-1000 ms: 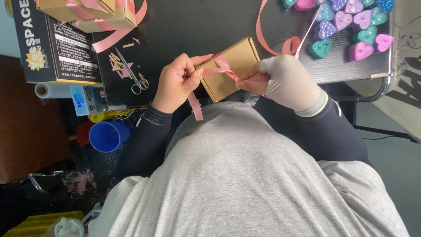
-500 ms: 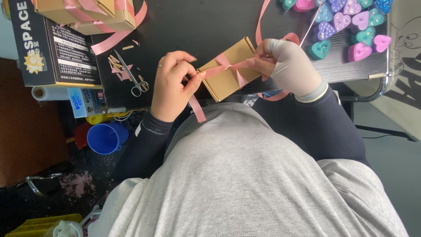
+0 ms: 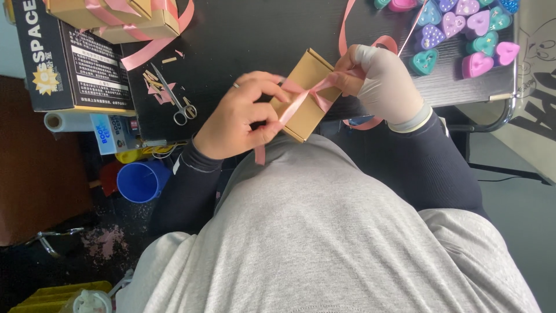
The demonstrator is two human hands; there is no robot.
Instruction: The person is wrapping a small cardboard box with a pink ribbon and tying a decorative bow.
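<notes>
Pinching satin pink ribbon (image 3: 307,95), left hand (image 3: 234,119), gloved right hand (image 3: 382,81), rectangular kraft cardboard box (image 3: 304,78)

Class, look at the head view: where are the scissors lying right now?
The scissors lie on the black table in the left part of the head view, beside pink ribbon scraps, apart from the left hand holding the brown box.
</notes>
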